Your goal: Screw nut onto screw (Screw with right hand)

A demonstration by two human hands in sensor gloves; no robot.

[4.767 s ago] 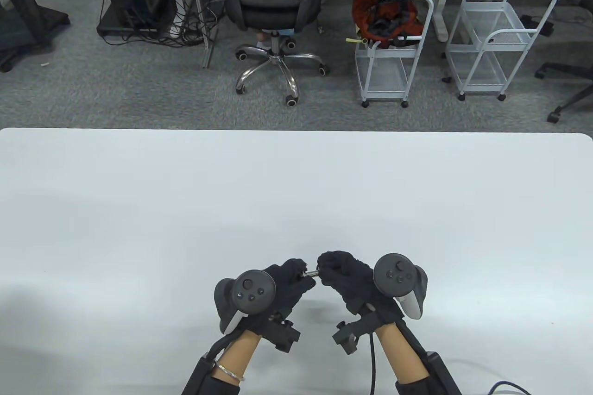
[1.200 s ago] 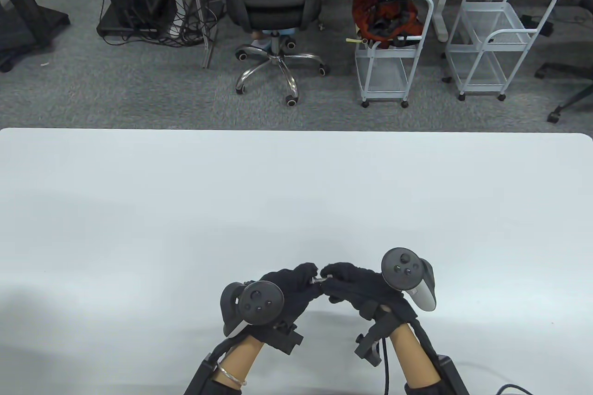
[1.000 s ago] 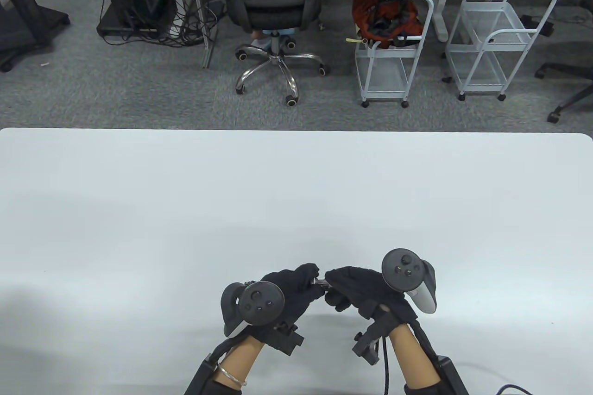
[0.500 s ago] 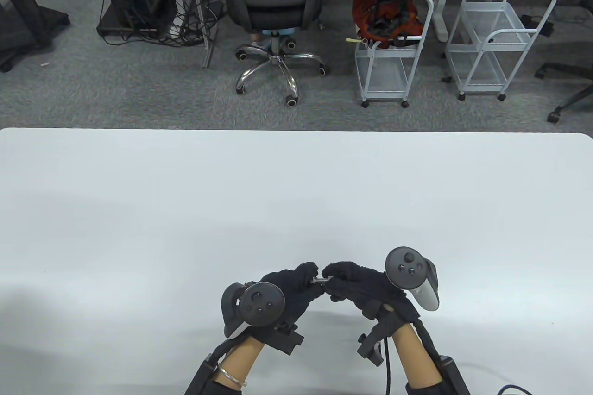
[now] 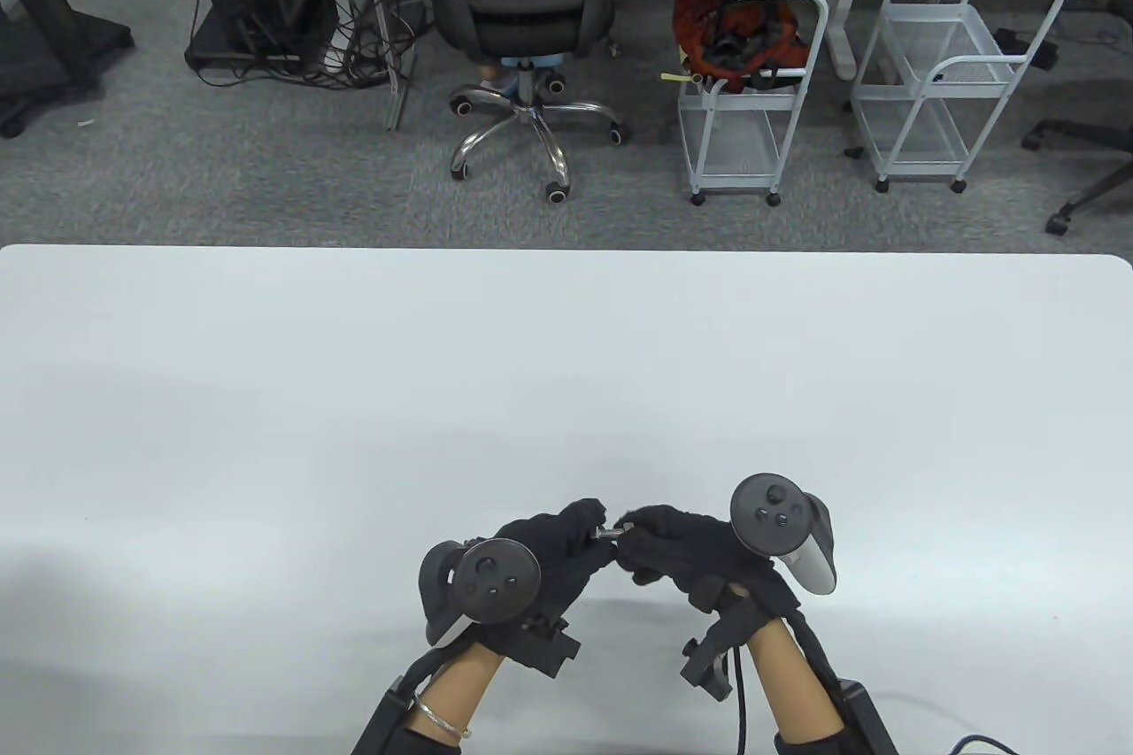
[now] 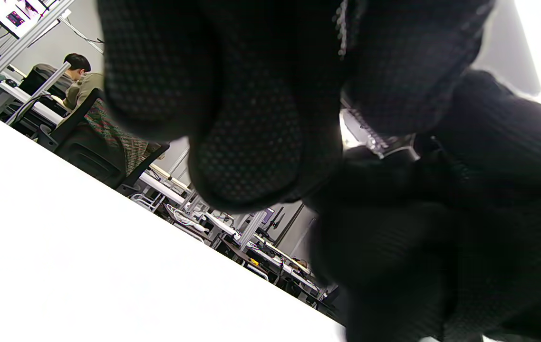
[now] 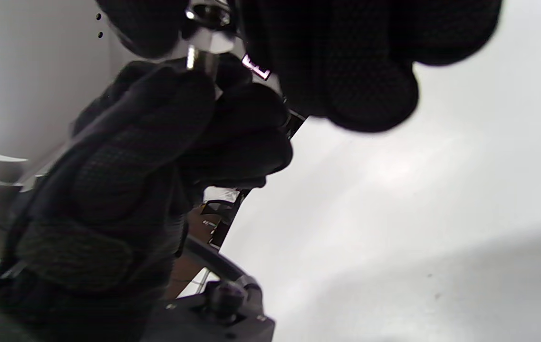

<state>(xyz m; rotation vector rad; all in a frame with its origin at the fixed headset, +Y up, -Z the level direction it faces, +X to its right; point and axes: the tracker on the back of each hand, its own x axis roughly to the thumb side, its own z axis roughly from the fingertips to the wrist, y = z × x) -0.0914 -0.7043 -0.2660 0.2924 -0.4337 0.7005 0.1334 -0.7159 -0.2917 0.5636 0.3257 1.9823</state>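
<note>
We hold the screw in left hand fingertips; right hand pinches the nut at its free end. Best keep axes aligned, turn lightly, regrip often.
</note>
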